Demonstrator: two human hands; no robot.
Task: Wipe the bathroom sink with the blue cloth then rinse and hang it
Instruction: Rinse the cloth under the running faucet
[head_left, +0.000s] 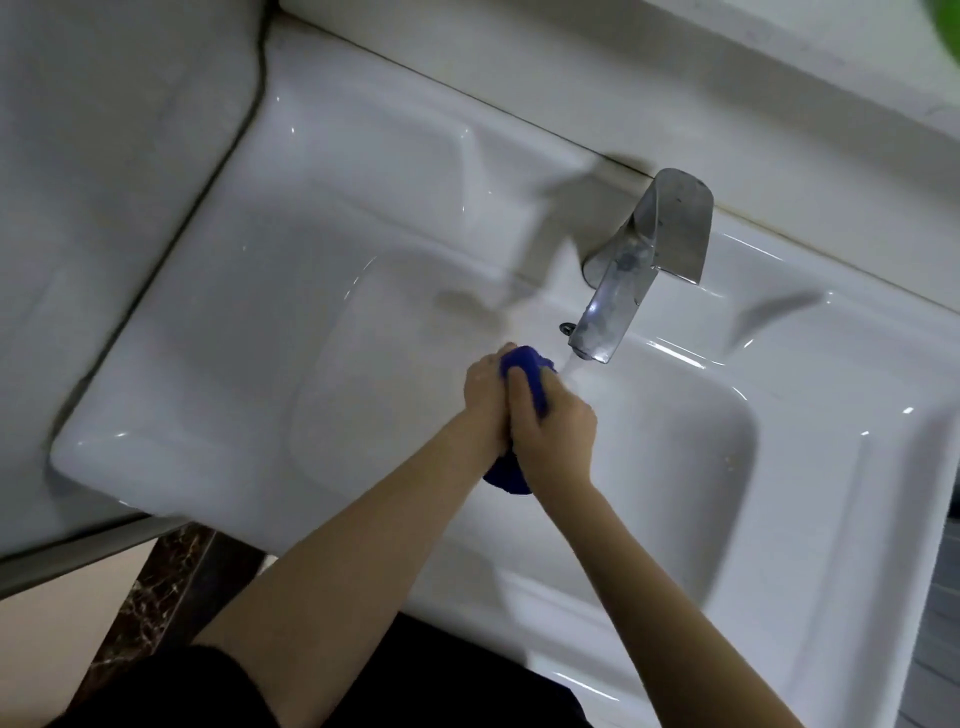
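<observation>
Chrome faucet (644, 260) running; green obj (946, 21) top-right corner; marble strip (156, 597) below.

tap (641, 260) on the back rim of the sink (208, 374), spout over the basin; just before the spout, cloth (525, 370) gripped between left hand (485, 408) and right hand (560, 434), beside the water stream (572, 366).

place: home bathroom | evidence: white ceramic sink (218, 332) filling the frame's centre; chrome faucet (644, 265) upper right, running water; pale wall (623, 67) along the top; marble-patterned trim (156, 587) lower left
</observation>
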